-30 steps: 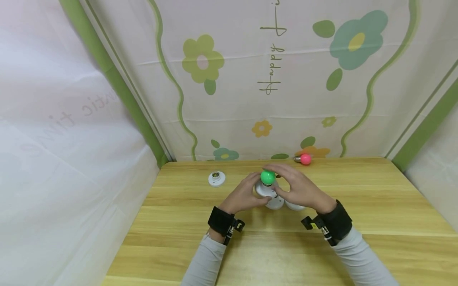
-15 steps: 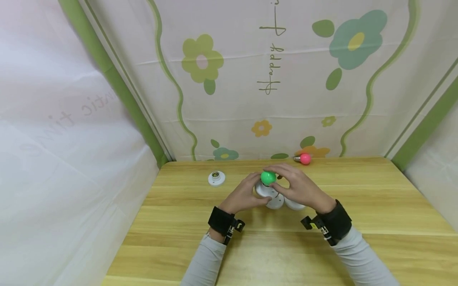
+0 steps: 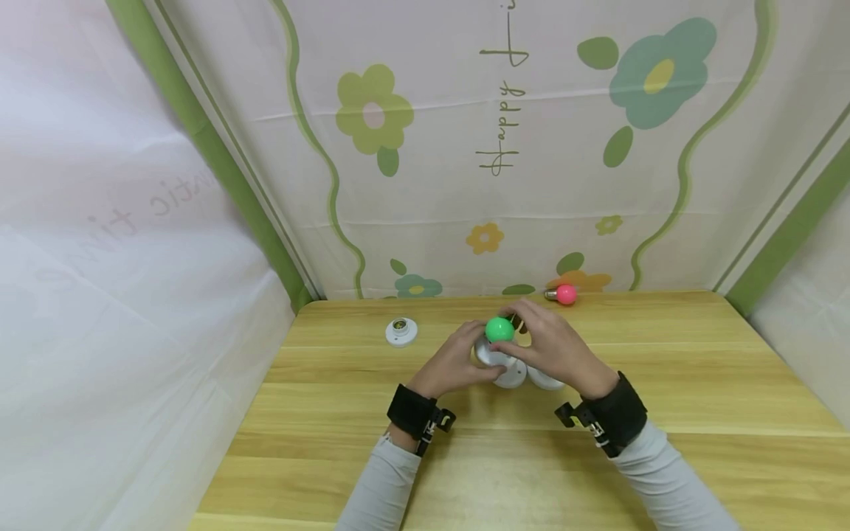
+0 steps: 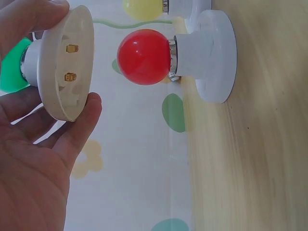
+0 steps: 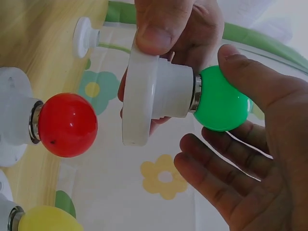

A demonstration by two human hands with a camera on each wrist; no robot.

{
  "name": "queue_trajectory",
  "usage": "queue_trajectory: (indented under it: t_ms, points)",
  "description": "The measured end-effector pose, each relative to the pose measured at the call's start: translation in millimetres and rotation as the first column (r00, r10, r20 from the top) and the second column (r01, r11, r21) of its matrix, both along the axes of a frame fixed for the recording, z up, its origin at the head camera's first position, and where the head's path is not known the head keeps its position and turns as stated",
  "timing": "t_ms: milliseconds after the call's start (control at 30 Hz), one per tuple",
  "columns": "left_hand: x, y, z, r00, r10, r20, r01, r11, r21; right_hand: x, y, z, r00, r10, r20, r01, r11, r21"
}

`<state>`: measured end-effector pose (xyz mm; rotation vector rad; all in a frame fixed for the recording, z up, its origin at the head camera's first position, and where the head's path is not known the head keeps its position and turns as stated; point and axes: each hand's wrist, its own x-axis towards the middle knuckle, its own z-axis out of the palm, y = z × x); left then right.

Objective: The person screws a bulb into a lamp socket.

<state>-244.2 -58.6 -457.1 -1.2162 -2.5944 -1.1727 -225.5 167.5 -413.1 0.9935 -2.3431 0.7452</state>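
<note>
My left hand [image 3: 454, 361] grips a white lamp holder [image 5: 171, 91] by its round base, raised off the table. In the left wrist view the base's open underside shows two brass contacts. A green light bulb [image 3: 499, 330] sits in that holder's socket, a band of its metal cap visible at the mouth. My right hand [image 3: 558, 350] pinches the bulb, thumb on one side and a fingertip on the other; its remaining fingers spread apart. Close by, a red bulb [image 4: 144, 57] stands in a white holder [image 4: 216, 57] on the table.
Beside the red bulb, a yellow bulb [image 5: 48, 219] stands in another white holder. Toward the back left lies a bulbless holder [image 3: 401, 332]. A pink bulb [image 3: 567, 295] lies at the table's back edge, against a flower-print curtain [image 3: 438, 184].
My right thumb has moved left across the front of the green bulb, and the right fingers have drawn round behind it. The left hand and the holder stay nearly still.
</note>
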Motion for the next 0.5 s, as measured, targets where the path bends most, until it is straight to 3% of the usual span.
queue_trajectory:
  t_ms: [233,367,500]
  points:
    - [-0.1,1.1,0.2,1.000,-0.004,-0.005,0.004,1.000,-0.007,2.8,1.6,0.4,0.996,-0.036,0.083,0.035,0.999,0.024]
    - [-0.8,0.8,-0.2,1.000,-0.001,0.002,0.001,1.000,-0.001,4.8,3.6,1.4,0.993,0.016,0.119,-0.020,0.999,0.034]
    - [-0.3,-0.5,0.6,1.000,0.006,0.024,-0.006,1.000,0.005,5.4,5.4,1.7,0.990,0.092,0.106,-0.096,0.995,0.041]
